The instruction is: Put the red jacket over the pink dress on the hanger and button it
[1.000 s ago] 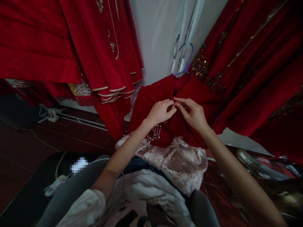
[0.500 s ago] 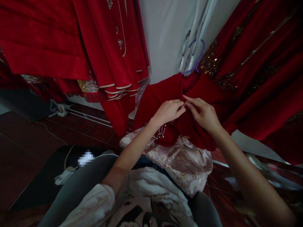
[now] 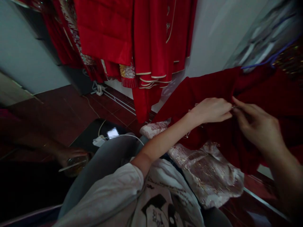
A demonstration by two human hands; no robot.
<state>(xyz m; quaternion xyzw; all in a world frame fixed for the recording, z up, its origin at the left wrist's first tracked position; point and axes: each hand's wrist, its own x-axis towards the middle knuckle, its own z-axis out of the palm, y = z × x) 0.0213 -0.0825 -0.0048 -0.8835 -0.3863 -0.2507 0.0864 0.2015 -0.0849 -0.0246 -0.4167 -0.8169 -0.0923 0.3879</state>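
Note:
A dark red velvet garment (image 3: pixel 208 85) hangs from a purple hanger (image 3: pixel 272 58) at the right. My left hand (image 3: pixel 210 110) and my right hand (image 3: pixel 258 126) meet at its front, fingertips pinched together on a small beaded fastening of the garment. Both hands are closed on it. Below them a pale embroidered skirt (image 3: pixel 213 173) lies bunched by my knees.
Red garments with cream piping (image 3: pixel 151 41) hang at the back against a white wall. Cables and a white charger (image 3: pixel 99 140) lie on a dark mat on the red tiled floor. At the left another person's hand (image 3: pixel 71 157) holds a glass object.
The view has swung left, so my hands and the garment now sit at the right. Another person's hand has come into sight at the left. My fingers stay pinched on the fastening.

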